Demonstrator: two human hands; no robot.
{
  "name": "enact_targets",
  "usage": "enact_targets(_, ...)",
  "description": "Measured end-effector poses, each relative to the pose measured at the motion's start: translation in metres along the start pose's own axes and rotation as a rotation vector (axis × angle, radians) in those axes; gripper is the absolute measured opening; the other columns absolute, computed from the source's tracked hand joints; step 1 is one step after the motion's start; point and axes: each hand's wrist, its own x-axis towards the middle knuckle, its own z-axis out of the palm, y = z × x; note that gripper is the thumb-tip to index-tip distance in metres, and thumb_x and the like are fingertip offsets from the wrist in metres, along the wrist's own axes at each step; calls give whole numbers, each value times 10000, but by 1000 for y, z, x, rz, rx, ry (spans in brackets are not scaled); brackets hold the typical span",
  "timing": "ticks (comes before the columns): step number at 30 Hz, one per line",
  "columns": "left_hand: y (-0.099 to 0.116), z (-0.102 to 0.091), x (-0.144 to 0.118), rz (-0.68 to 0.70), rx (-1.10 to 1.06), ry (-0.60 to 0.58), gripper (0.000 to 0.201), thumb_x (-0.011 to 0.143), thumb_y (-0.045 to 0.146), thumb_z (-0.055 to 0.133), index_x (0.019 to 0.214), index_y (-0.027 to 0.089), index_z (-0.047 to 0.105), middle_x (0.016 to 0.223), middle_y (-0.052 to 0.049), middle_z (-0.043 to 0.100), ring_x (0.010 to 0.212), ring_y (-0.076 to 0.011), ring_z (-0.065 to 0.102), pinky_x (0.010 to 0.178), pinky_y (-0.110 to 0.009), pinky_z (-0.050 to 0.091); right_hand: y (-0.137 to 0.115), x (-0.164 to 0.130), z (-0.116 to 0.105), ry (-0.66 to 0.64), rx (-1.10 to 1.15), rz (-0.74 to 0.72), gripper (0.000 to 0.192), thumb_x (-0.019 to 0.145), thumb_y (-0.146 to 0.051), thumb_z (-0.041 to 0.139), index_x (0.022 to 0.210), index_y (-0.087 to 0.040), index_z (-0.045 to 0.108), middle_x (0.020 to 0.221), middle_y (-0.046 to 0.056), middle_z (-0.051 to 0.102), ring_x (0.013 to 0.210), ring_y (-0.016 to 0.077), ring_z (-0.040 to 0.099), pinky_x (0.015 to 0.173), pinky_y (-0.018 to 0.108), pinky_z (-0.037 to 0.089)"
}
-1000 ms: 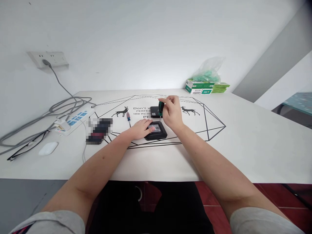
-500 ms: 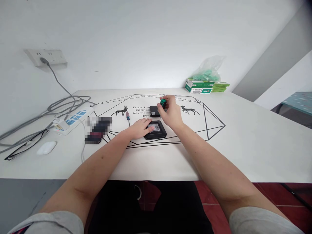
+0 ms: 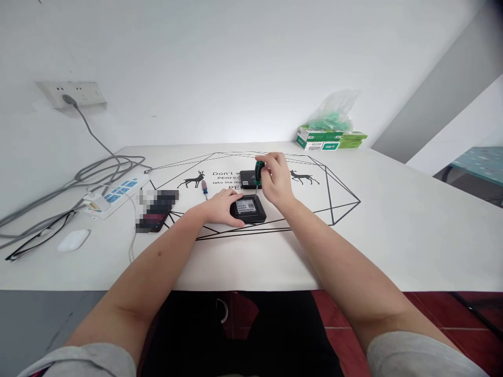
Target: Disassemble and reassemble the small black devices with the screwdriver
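Observation:
A flat black hard-drive case (image 3: 256,215) with a white label inside it lies on the white table. My left hand (image 3: 225,208) grips its left side, thumb along the front edge and fingers at the far edge. Above the case, my right hand (image 3: 278,180) is closed round the green-and-black handle of a screwdriver (image 3: 258,172). The screwdriver stands nearly upright, its thin shaft reaching down to the case's far right part; whether the tip sits in a screw I cannot tell. Just behind lies a second black piece (image 3: 247,178), like a cover, partly hidden by the screwdriver and right hand.
A smaller screwdriver (image 3: 204,188) lies left of the case. Farther left are a blurred-out dark phone-like object (image 3: 159,209), a power strip (image 3: 118,195), cables, glasses (image 3: 39,238) and a white mouse-like object (image 3: 74,240). Green-and-white boxes (image 3: 320,137) stand at the back right.
My left thumb has moved off the label to the case's front edge. My right hand has turned the screwdriver handle more upright and shifted slightly left. The case stays in place.

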Motion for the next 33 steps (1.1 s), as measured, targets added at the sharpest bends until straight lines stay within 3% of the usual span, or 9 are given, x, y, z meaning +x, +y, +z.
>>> enact_targets(4, -3, 0, 0, 16, -18, 10, 1067, 760, 674, 806, 1692, 284, 464, 1689, -129, 465, 1579, -416, 403, 1301, -527, 391, -1, 0, 3, -18, 24, 29, 215, 968, -301, 608, 1170, -251, 660, 1195, 119, 690, 1102, 282, 685, 822, 460, 652)
enact_targets(8, -9, 1, 1, 35, -28, 25, 1072, 743, 704, 830, 1680, 314, 486, 1662, -119, 504, 1555, -419, 431, 1286, -534, 401, 2, 0, 5, -63, 44, 109, 345, 878, -317, 739, 1196, -264, 616, 1227, 99, 728, 1029, 269, 718, 843, 483, 683)
enact_targets(11, -16, 1, 3, 38, -42, 46, 976, 841, 768, 733, 1671, 311, 502, 1630, -126, 538, 1534, -407, 457, 1274, -548, 405, 3, -1, 5, -79, 68, 177, 396, 877, -298, 725, 1245, -266, 585, 1260, 103, 748, 984, 262, 748, 879, 513, 694)
enact_targets(16, -22, 0, 7, 57, 50, 228, 697, 1067, 680, 443, 1506, 187, 665, 1477, -172, 648, 1442, -373, 545, 1258, -545, 400, 0, 0, 4, -62, 86, 211, 421, 872, -293, 703, 1265, -264, 557, 1246, 110, 770, 959, 267, 776, 893, 528, 699)
enact_targets(20, -21, 0, 10, 8, 126, 338, 533, 1124, 537, 372, 1280, 214, 767, 1342, -136, 718, 1321, -346, 622, 1219, -584, 412, -2, 0, 3, -44, 85, 205, 414, 879, -299, 697, 1264, -271, 548, 1259, 109, 774, 960, 265, 781, 904, 531, 699)
enact_targets(24, -24, 3, 12, -108, 238, 358, 411, 1092, 350, 413, 1264, 213, 760, 1312, -143, 715, 1279, -348, 624, 1214, -613, 400, 0, 1, 1, -22, 77, 211, 419, 887, -302, 698, 1275, -278, 541, 1243, 98, 777, 953, 259, 779, 914, 535, 698)
enact_targets(29, -32, 9, 15, -293, 402, 308, 418, 988, 232, 514, 1337, 177, 738, 1458, -211, 610, 1383, -430, 504, 1158, -617, 435, 3, 0, 2, -26, 72, 206, 418, 883, -301, 699, 1273, -282, 550, 1238, 92, 778, 938, 253, 771, 898, 535, 703)
enact_targets(33, -38, 9, 15, -291, 397, 261, 449, 938, 169, 542, 1341, 173, 738, 1440, -225, 600, 1357, -431, 501, 1116, -594, 458, 2, -2, 2, -58, 80, 211, 412, 878, -290, 677, 1271, -272, 555, 1245, 103, 778, 954, 257, 777, 913, 538, 694)
